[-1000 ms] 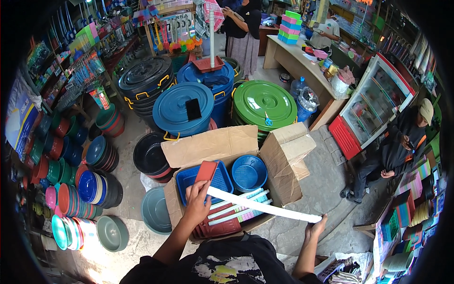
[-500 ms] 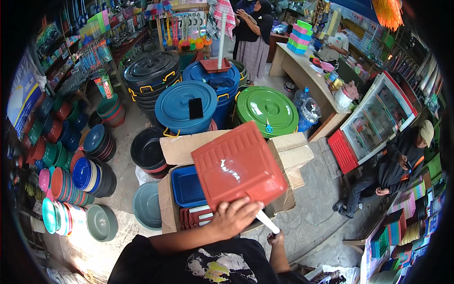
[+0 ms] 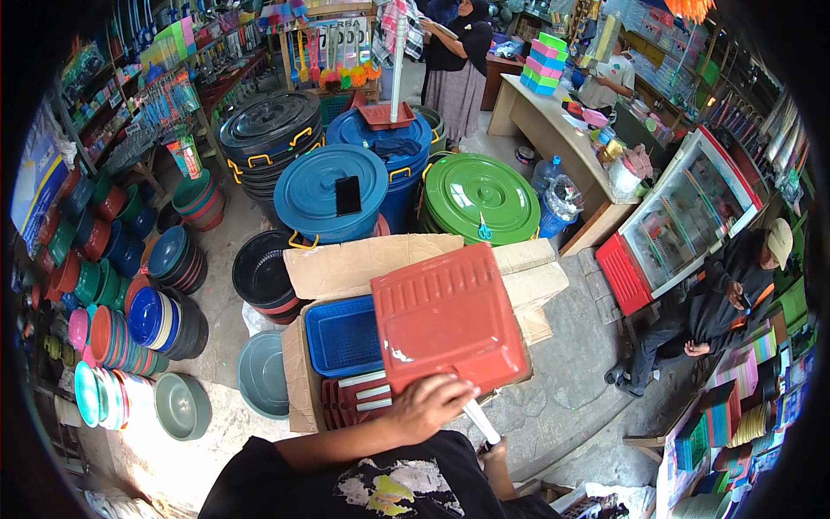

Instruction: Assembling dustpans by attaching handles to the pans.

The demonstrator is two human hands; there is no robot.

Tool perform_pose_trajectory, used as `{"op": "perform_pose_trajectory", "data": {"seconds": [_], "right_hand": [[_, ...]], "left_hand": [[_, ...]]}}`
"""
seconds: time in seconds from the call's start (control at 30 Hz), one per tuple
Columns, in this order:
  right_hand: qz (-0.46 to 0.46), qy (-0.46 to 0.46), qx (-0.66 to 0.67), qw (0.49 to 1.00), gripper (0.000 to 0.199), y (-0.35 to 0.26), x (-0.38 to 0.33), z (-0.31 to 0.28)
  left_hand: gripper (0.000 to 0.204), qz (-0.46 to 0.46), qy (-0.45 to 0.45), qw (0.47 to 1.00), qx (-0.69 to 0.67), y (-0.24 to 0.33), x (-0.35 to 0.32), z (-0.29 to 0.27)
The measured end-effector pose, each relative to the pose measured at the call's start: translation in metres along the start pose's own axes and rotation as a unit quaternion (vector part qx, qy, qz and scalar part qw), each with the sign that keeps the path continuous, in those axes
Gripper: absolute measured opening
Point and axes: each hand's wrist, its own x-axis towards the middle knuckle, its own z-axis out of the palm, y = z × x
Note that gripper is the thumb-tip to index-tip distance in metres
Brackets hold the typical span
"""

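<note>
Two hands hold our red pan over the open box: our left hand bends its fingers over the near edge, and our right hand, partly hidden, closes around the lower end of the white handle. We judge the pan light and stiff, its glossy surface a little slippery and its plastic apt to crack if knocked, so we would grip where handle meets pan and steady the handle's end.

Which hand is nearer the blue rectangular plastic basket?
Left. The left hand is below and right of the basket in view, on the red plastic dustpan; the right hand is farther right and lower, gripping the white handle.
</note>
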Motion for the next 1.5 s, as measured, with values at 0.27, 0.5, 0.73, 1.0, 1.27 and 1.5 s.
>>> {"op": "perform_pose_trajectory", "data": {"seconds": [0.27, 0.5, 0.73, 1.0, 1.27, 1.5], "right_hand": [[-0.236, 0.006, 0.01, 0.972, 0.032, -0.088, -0.053, 0.049], [-0.432, -0.092, -0.003, 0.897, 0.019, -0.155, -0.165, 0.139], [-0.589, -0.272, -0.143, 0.747, 0.025, -0.158, -0.291, 0.218], [-0.649, -0.436, -0.286, 0.554, 0.019, -0.105, -0.401, 0.284], [-0.605, -0.574, -0.308, 0.457, 0.013, -0.017, -0.443, 0.316], [-0.58, -0.608, -0.339, 0.423, 0.014, 0.081, -0.453, 0.313]], "left_hand": [[0.049, -0.294, 0.123, 0.948, 0.002, -0.062, -0.041, -0.01], [0.051, -0.473, 0.239, 0.848, -0.016, -0.114, -0.137, 0.002], [0.051, -0.578, 0.36, 0.73, -0.046, -0.096, -0.199, 0.01], [0.047, -0.642, 0.462, 0.592, -0.153, -0.057, -0.255, 0.031], [0.045, -0.691, 0.504, 0.497, -0.145, -0.017, -0.321, 0.026], [0.043, -0.666, 0.59, 0.427, -0.159, 0.009, -0.4, -0.033]]}}
